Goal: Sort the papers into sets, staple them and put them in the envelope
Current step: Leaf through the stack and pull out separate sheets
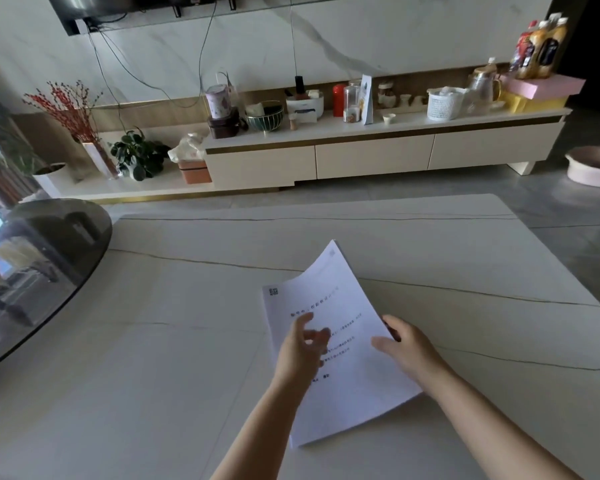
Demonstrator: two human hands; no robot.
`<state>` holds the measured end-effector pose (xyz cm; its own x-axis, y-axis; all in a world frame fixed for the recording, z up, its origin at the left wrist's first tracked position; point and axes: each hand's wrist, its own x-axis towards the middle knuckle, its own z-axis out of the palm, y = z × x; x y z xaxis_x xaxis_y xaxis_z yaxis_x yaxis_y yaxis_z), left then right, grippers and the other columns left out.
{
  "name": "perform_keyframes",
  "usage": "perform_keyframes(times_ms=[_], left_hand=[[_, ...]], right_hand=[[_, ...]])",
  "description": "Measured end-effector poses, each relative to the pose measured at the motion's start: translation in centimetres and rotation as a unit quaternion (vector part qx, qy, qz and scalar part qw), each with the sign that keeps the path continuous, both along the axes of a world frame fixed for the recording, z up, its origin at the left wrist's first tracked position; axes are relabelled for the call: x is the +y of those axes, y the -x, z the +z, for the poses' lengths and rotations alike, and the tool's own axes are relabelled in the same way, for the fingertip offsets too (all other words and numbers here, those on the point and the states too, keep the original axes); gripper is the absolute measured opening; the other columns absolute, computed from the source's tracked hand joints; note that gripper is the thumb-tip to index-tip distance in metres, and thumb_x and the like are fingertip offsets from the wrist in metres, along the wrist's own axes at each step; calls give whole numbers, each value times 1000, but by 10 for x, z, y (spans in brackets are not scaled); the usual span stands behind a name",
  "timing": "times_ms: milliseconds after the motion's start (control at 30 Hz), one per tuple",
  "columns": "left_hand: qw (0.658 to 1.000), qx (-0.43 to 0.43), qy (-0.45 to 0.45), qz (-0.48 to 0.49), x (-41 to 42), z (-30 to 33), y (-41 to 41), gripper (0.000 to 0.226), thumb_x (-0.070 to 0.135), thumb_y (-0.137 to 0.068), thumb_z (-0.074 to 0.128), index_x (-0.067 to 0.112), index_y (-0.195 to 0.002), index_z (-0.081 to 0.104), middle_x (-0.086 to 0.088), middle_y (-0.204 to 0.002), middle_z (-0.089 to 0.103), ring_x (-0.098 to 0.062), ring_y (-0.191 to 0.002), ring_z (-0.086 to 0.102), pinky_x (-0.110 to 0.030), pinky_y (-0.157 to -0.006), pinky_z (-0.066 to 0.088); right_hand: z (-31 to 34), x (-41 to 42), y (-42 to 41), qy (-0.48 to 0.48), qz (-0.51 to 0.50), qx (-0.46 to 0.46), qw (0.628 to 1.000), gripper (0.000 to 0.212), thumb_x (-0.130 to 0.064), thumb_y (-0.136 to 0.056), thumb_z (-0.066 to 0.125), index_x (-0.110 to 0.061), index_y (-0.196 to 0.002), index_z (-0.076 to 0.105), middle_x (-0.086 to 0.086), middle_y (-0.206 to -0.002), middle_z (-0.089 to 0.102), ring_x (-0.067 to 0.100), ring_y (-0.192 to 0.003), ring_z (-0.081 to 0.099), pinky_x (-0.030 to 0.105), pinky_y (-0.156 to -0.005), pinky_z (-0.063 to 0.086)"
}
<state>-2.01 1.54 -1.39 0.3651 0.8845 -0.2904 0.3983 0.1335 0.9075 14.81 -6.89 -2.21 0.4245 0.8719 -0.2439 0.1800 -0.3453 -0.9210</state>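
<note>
A stack of white printed papers [329, 299] is held tilted above the pale table [187, 323], its far corner curling upward. My right hand [407, 348] grips the stack's right edge, thumb on the top sheet and fingers behind. Over the left half of the top sheet hovers my left hand [302, 344], fingers spread and blurred, holding nothing. No stapler or envelope is in view.
A dark round glass tabletop [45, 258] overlaps the table's left side. Beyond the table runs a long low white cabinet [371, 154] crowded with jars, bottles, a basket and plants. A pink basin [593, 168] sits on the floor at right.
</note>
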Motion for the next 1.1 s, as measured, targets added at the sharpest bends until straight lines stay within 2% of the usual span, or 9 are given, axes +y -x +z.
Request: perform_keyframes(times_ms=[167, 233, 333, 400, 433, 533, 667, 900, 1100], left_hand=[[983, -96, 154, -17, -11, 6, -30, 62, 54, -90, 52, 25, -141, 35, -2, -120, 53, -14, -101, 59, -33, -84, 53], [980, -100, 169, 5, -10, 2, -35, 65, 60, -87, 53, 21, -138, 39, -3, -117, 56, -16, -101, 59, -33, -82, 51], [982, -105, 145, 62, -7, -8, -30, 34, 37, -90, 59, 10, -109, 52, -2, -86, 58, -16, -81, 60, -29, -67, 45], [970, -146, 157, 114, -6, -11, -21, 10, 19, -92, 57, 10, -88, 55, -8, -79, 60, -19, -70, 58, -29, -61, 46], [962, -172, 172, 128, -4, -12, -16, 9, 16, -93, 57, 9, -89, 58, -12, -82, 65, -23, -71, 61, -33, -65, 50], [940, -231, 206, 146, -3, -12, -7, 18, 20, -92, 61, 5, -102, 65, -18, -94, 72, -32, -86, 68, -47, -85, 53], [925, -267, 226, 148, 3, -10, -11, 27, 29, -91, 62, 6, -104, 67, -17, -98, 72, -33, -93, 69, -48, -90, 53], [897, -306, 288, 134, 1, -11, -15, 27, 28, -95, 54, 8, -109, 66, -15, -100, 72, -27, -90, 70, -40, -83, 56], [892, -304, 311, 121, -46, 0, -12, 26, 28, -95, 54, 9, -105, 69, -15, -100, 72, -26, -89, 70, -42, -87, 52]], right_hand=[[10, 6, 12, -24, 78, -6, 997, 34, -12, -92, 58, -32, -119, 62, -14, -110, 69, 6, -104, 64, 33, -95, 50], [12, 3, 25, -29, 125, -8, 992, 43, -9, -91, 61, -44, -117, 57, -22, -113, 65, -5, -107, 59, 23, -96, 48], [6, 2, 41, -51, 139, 12, 989, 35, -14, -89, 66, -35, -116, 60, -15, -121, 61, -6, -113, 55, 10, -94, 42], [3, 2, 44, -54, 98, 31, 993, 31, -31, -86, 66, -33, -117, 61, -16, -128, 55, -10, -117, 49, 4, -94, 35], [1, 2, 44, -56, 79, 45, 994, 37, -37, -82, 67, -34, -118, 60, -17, -128, 55, -13, -115, 49, 3, -92, 36], [-6, 4, 49, -47, 81, 69, 993, 53, -24, -81, 73, -39, -125, 48, -22, -126, 54, -15, -110, 52, 10, -91, 44], [-12, 16, 47, -37, 66, 52, 996, 62, -24, -81, 74, -43, -131, 42, -21, -133, 52, -5, -120, 52, 28, -106, 42], [-9, 21, 38, -17, 62, 37, 997, 50, -24, -85, 69, -44, -124, 47, -24, -126, 56, -10, -112, 55, 15, -97, 44], [2, -24, 40, -2, 39, 48, 998, 46, -33, -81, 66, -45, -122, 47, -19, -131, 56, -5, -118, 53, 25, -106, 41]])
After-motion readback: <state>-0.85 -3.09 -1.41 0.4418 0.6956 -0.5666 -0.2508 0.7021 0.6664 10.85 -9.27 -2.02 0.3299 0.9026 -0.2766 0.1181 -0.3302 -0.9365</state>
